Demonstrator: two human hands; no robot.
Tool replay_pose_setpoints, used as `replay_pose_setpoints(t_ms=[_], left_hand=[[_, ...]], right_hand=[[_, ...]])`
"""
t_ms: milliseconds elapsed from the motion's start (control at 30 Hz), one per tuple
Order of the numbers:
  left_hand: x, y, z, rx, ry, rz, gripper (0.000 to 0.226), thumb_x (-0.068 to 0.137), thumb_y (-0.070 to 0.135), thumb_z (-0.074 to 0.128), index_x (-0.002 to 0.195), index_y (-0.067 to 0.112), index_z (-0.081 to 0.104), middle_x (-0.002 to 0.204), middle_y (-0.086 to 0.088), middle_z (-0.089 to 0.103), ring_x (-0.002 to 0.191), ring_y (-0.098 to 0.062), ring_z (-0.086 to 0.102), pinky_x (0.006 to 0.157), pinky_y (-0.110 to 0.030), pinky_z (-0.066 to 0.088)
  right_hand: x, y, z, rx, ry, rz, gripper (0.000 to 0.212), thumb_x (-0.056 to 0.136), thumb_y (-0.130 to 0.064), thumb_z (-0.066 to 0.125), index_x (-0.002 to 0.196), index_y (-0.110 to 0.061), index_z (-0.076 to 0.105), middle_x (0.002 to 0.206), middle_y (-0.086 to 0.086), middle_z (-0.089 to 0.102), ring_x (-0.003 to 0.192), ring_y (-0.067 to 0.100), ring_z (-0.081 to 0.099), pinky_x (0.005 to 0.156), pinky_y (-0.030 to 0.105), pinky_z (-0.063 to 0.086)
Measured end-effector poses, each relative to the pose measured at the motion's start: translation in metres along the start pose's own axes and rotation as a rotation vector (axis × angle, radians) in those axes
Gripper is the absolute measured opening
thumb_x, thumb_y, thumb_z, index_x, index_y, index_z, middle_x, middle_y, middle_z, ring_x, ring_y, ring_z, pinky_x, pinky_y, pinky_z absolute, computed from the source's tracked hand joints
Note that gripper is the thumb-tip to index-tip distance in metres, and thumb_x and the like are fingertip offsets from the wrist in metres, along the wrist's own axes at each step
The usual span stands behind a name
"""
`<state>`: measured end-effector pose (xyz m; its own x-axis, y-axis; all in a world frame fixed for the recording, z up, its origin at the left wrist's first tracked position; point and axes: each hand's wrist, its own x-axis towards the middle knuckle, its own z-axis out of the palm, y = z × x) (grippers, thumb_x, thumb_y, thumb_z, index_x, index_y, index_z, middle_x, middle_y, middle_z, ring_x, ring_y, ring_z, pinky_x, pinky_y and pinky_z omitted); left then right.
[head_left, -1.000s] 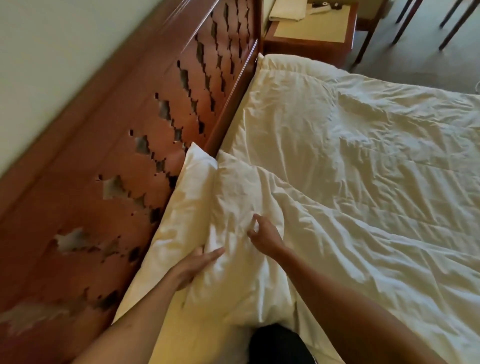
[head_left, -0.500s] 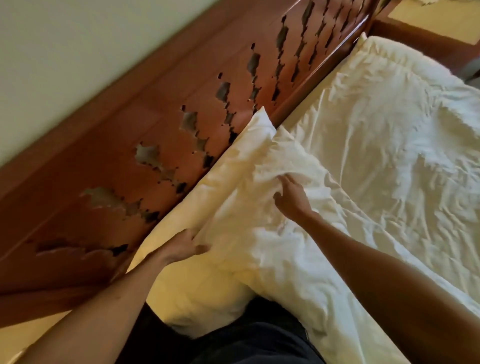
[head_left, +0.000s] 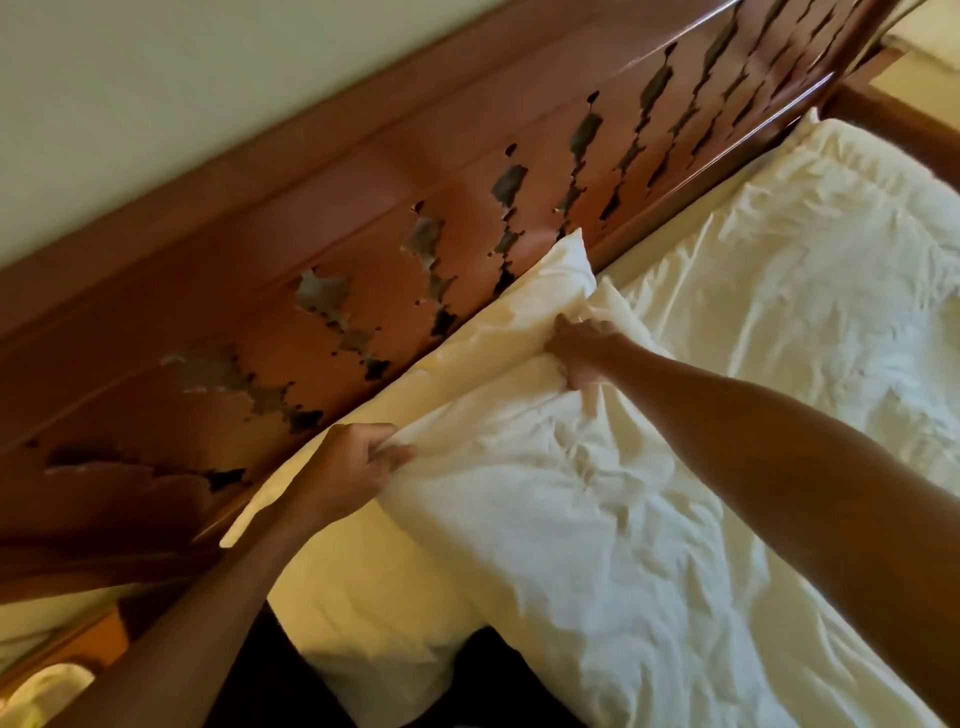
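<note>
Our left hand is curled shut on the near stretch of the duvet's top edge. The fingers fold over the hem, and the thumb's place we cannot make out. Our right hand is farther up the same edge, knuckles upward, its fingers closed tight on a bunched handful of the cloth. Creases fan out from that fist. Both arms reach in from the bottom of the view, the right forearm crossing above the duvet.

Just beyond both hands lies the pillow, cream-coloured and long. It is pressed lengthwise against the foot of the headboard, with its far corner poking up by our right hand. The duvet's edge overlaps the pillow's near side, so part of the pillow is hidden under it. The near end of the pillow shows below our left forearm. The headboard is reddish wood pierced with rows of jagged cut-outs, and a pale wall rises behind it.

The duvet itself is white and heavily wrinkled. It is spread over the bed from the pillow line out to the right edge of the view, with a puffy far corner near the top right. Dark clothing shows at the bottom.
</note>
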<state>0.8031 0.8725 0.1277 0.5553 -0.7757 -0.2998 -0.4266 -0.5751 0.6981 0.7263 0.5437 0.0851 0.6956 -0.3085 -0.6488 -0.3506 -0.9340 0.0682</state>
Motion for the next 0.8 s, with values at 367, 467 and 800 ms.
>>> replay_pose_setpoints(t_ms=[367, 467, 800], left_hand=[[-0.007, -0.05, 0.014, 0.001, 0.131, -0.288, 0.03, 0.086, 0.04, 0.062, 0.077, 0.012, 0.059, 0.068, 0.003, 0.055, 0.064, -0.01, 0.056, 0.057, -0.029, 0.033], [0.001, -0.059, 0.026, 0.029, 0.131, -0.387, 0.032, 0.089, 0.024, 0.067, 0.115, 0.006, 0.066, 0.113, -0.003, 0.064, 0.105, -0.023, 0.061, 0.082, -0.032, 0.048], [0.028, -0.064, 0.001, 0.238, -0.346, -0.487, 0.031, 0.095, 0.05, 0.054, 0.081, 0.023, 0.05, 0.081, -0.004, 0.066, 0.08, -0.019, 0.069, 0.062, -0.029, 0.047]], right_hand=[[-0.019, 0.03, -0.022, 0.25, 0.233, 0.08, 0.06, 0.079, -0.024, 0.074, 0.133, -0.018, 0.048, 0.129, 0.013, 0.049, 0.108, 0.035, 0.054, 0.079, 0.037, 0.046], [-0.016, 0.031, 0.001, 0.227, 0.258, 0.155, 0.047, 0.091, -0.02, 0.059, 0.135, -0.014, 0.045, 0.134, 0.018, 0.045, 0.114, 0.042, 0.055, 0.087, 0.044, 0.047], [0.001, 0.04, -0.055, 0.271, 0.5, 0.21, 0.031, 0.086, -0.002, 0.055, 0.116, -0.008, 0.059, 0.116, 0.019, 0.061, 0.105, 0.038, 0.059, 0.089, 0.044, 0.048]])
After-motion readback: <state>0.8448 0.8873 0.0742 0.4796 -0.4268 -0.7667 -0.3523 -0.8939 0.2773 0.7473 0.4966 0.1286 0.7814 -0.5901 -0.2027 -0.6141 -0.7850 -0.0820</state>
